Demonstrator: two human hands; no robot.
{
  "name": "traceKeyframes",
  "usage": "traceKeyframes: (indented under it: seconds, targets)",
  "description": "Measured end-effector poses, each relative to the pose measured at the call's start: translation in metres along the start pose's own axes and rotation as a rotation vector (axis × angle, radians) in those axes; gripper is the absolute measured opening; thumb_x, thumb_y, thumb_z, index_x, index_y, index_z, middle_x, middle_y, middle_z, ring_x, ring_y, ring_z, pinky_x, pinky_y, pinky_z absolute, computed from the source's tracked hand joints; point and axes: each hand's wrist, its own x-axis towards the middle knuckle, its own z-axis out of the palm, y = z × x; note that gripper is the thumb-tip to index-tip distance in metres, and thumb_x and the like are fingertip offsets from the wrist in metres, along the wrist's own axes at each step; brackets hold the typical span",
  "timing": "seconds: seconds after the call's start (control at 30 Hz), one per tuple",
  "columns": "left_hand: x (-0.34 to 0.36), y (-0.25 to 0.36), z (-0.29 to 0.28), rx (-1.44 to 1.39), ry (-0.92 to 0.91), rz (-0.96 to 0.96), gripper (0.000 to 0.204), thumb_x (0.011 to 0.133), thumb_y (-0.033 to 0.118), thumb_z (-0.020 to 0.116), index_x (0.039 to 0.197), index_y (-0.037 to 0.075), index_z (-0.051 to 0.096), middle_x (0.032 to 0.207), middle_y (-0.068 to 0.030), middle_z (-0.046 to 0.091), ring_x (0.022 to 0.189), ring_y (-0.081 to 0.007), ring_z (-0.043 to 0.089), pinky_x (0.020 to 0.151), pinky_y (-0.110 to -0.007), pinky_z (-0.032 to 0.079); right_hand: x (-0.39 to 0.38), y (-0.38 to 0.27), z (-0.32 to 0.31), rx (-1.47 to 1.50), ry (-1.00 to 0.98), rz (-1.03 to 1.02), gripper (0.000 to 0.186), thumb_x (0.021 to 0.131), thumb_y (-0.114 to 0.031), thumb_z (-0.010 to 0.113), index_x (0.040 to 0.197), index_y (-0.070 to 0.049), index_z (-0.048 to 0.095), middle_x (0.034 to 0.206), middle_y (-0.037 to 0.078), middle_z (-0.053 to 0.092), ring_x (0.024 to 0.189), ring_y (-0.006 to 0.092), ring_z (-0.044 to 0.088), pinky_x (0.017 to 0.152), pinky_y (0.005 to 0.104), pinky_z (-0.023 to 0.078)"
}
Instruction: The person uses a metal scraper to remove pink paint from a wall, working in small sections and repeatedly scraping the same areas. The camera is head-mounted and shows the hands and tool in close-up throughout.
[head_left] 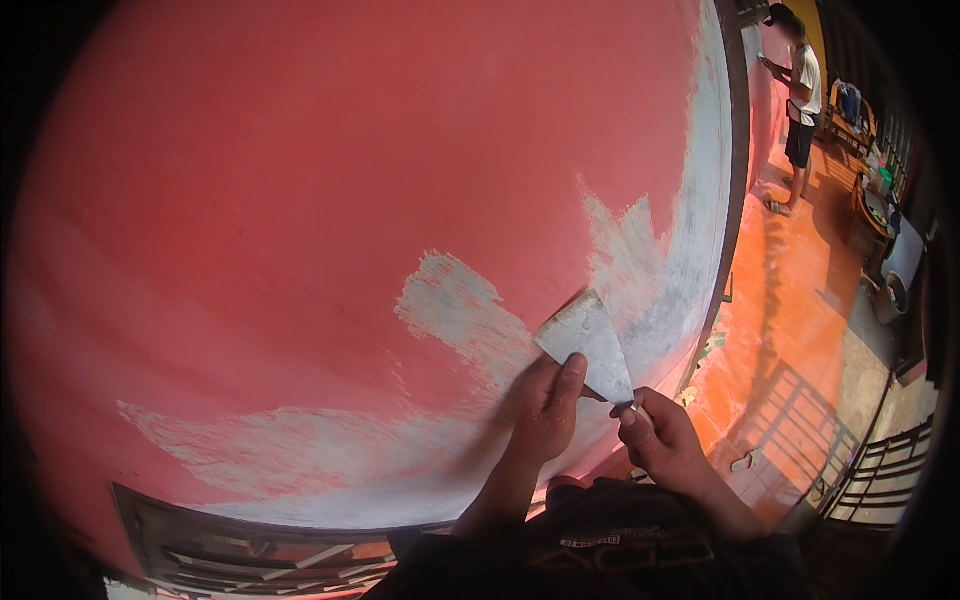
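Observation:
A broad metal scraper (588, 343) lies with its wide blade edge up against a red wall (380, 170). My right hand (660, 437) is closed around its short handle, most of which the fingers hide. On the blade's lower left side rests the thumb of my left hand (550, 405), the other fingers curling out of sight behind the metal. Around the blade, the red paint gives way to pale grey-white patches (455, 300). A wider pale band (695, 230) runs down the wall's right side and along its bottom.
A dark frame strip (738, 150) borders the wall on the right. Beyond it is an orange floor (790, 290) with grille shadows. Another person (803, 85) stands at a far wall. A bucket (890, 297) and cluttered furniture (850, 115) line the right side. A dark-framed opening (250, 550) shows lower left.

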Motion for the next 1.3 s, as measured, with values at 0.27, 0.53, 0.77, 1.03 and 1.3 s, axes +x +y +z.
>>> traceKeyframes:
  seconds: [0.27,0.53,0.77,1.03,1.3]
  targets:
    - [-0.004,0.0,0.002,-0.09,0.037,0.013,0.029,0.108,0.022,0.046,0.11,-0.003,0.061,0.099,-0.0068,0.065,0.085,-0.009,0.062,0.075,-0.027,0.052,-0.003,-0.01,0.008,-0.045,0.023,-0.031,0.024,0.106,-0.024,0.053,0.111,-0.001,0.06,0.073,-0.002,0.055,0.062,0.004,0.049,0.058,0.0222,0.042]
    - [0.002,0.029,0.002,-0.024,0.073,0.104,0.033,0.109,0.025,0.045,0.11,-0.004,0.061,0.092,-0.0059,0.066,0.081,-0.0088,0.062,0.068,-0.027,0.051,-0.003,-0.029,0.023,0.058,-0.034,-0.039,0.028,0.107,-0.028,0.052,0.116,-0.001,0.056,0.074,-0.002,0.053,0.062,0.0033,0.046,0.059,0.0219,0.039]
    - [0.009,0.04,-0.007,0.128,0.047,0.18,0.033,0.109,0.024,0.045,0.104,-0.004,0.062,0.091,-0.006,0.066,0.079,-0.0089,0.063,0.072,-0.027,0.054,0.001,-0.041,0.03,0.091,-0.071,-0.072,0.03,0.109,-0.027,0.045,0.118,0.0,0.053,0.073,-0.004,0.05,0.059,0.0022,0.042,0.057,0.02,0.036]
    - [0.01,0.026,-0.003,0.029,0.075,0.169,0.03,0.109,0.022,0.046,0.104,-0.004,0.06,0.09,-0.005,0.064,0.079,-0.0081,0.062,0.073,-0.027,0.055,0.002,-0.036,0.032,0.081,-0.038,-0.086,0.027,0.109,-0.024,0.045,0.118,0.001,0.053,0.074,-0.004,0.05,0.057,0.0012,0.04,0.054,0.0192,0.035]
    - [0.011,0.029,0.002,-0.114,0.053,0.145,0.029,0.109,0.023,0.047,0.104,-0.004,0.059,0.088,-0.0056,0.062,0.076,-0.0096,0.062,0.069,-0.029,0.058,-0.001,-0.04,0.029,0.153,-0.046,-0.021,0.026,0.109,-0.023,0.046,0.117,0.0,0.052,0.074,-0.004,0.049,0.055,0.0007,0.039,0.051,0.0189,0.034]
